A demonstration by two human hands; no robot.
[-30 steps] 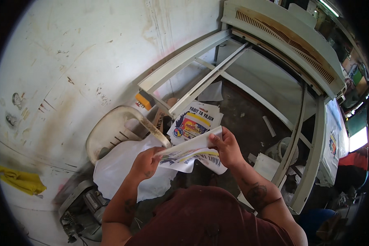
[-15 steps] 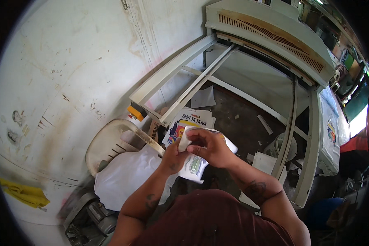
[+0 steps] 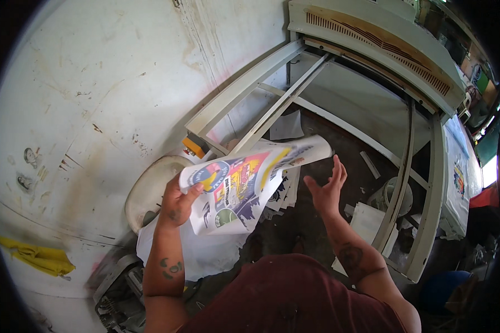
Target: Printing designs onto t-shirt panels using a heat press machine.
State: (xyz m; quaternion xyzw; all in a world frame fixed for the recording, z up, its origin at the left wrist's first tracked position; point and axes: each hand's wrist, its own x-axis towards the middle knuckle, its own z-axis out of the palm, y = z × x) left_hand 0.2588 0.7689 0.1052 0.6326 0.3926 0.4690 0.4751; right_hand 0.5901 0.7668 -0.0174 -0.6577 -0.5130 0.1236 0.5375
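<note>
A white sheet with colourful printing [image 3: 233,186] is held up in front of me, its far right end curling over. My left hand [image 3: 178,202] grips the sheet's left edge, thumb on the printed face. To the right, my right hand [image 3: 328,186] is apart from the sheet, with its fingers spread and nothing in them. Its fingertips are just below the curled end. Behind and beneath the sheet, a stack of printed sheets [image 3: 286,194] partly shows; most of it is hidden.
A cream plastic chair [image 3: 141,191] stands at the left, with white cloth [image 3: 222,255] before it. Ahead is a metal frame machine [image 3: 311,80]. A bucket [image 3: 391,197] and papers [image 3: 364,222] lie right. A motor [image 3: 122,294] sits lower left; a yellow cloth [image 3: 39,258] is by the wall.
My hands were close together at a small white piece; now they are wide apart. The printed sheet is spread and raised in my left hand, while the right has let go.
</note>
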